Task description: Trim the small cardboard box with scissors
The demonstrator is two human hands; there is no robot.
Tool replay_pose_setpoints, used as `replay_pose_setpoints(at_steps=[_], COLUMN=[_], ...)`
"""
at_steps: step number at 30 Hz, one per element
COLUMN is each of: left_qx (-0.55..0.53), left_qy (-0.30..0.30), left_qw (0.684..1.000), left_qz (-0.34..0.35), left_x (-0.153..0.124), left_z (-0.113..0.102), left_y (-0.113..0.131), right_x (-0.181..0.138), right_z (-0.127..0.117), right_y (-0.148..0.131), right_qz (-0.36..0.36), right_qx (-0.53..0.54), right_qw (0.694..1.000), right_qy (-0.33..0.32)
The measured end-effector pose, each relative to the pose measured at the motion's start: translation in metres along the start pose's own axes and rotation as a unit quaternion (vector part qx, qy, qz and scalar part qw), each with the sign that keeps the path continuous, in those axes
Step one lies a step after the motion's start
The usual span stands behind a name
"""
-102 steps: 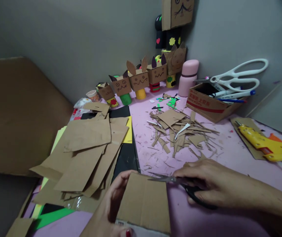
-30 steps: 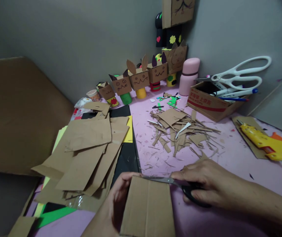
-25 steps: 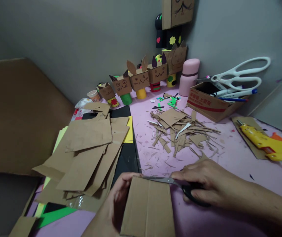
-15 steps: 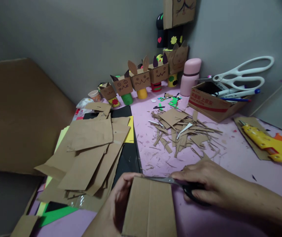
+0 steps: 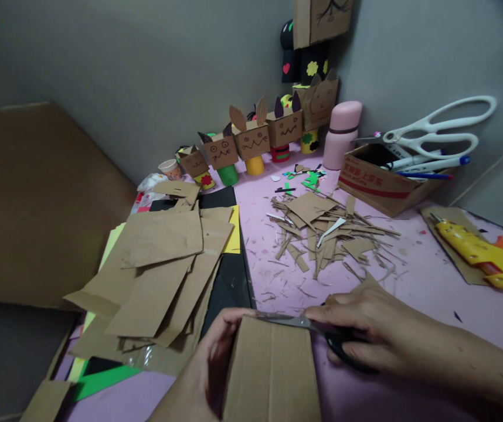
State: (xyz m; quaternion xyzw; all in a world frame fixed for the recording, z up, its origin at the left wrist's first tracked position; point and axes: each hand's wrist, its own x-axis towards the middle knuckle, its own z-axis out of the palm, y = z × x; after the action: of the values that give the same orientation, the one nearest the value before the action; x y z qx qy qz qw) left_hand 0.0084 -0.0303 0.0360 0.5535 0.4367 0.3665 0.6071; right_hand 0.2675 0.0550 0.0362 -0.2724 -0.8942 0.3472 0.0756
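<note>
At the bottom middle, a brown cardboard box lies close to me. Its left side is in the grip of my left hand, whose fingertips curl over the far left corner. My right hand is closed around the black handle of a pair of scissors. Their metal blades lie along the far edge of the box, pointing left towards my left fingertips. Whether cardboard sits between the blades, I cannot tell.
Flat cardboard sheets pile up on the left; cardboard scraps scatter beyond the box. Cat-faced box figures and a pink bottle stand behind. On the right are white-handled scissors, a pen box and a yellow glue gun.
The view has shifted slightly, so most things sit a little further right. The scissors and both hands keep nearly the same position on the box.
</note>
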Motion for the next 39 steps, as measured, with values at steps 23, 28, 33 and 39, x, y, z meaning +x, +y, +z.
replay_pose_setpoints(at_steps=[23, 28, 33, 39], left_qx=[0.011, 0.009, 0.006, 0.014], left_qy=[0.012, 0.002, 0.007, 0.005], left_qw=[0.999, 0.999, 0.999, 0.999], left_qz=[-0.033, -0.034, -0.037, -0.029], left_x=[-0.001, -0.0019, -0.0031, -0.0025], left_z=[0.0025, 0.0023, 0.0021, 0.0026], left_y=[0.0039, 0.0002, 0.0013, 0.0002], right_x=[0.0003, 0.003, 0.004, 0.0055], right_z=[0.0014, 0.0017, 0.0017, -0.0008], right_y=[0.0017, -0.0017, -0.0035, -0.002], right_qz=[-0.01, -0.015, -0.012, -0.025], right_qx=[-0.023, -0.036, -0.038, -0.011], right_qw=[1.0, 0.999, 0.999, 1.0], right_qy=[0.01, 0.005, 0.002, 0.006])
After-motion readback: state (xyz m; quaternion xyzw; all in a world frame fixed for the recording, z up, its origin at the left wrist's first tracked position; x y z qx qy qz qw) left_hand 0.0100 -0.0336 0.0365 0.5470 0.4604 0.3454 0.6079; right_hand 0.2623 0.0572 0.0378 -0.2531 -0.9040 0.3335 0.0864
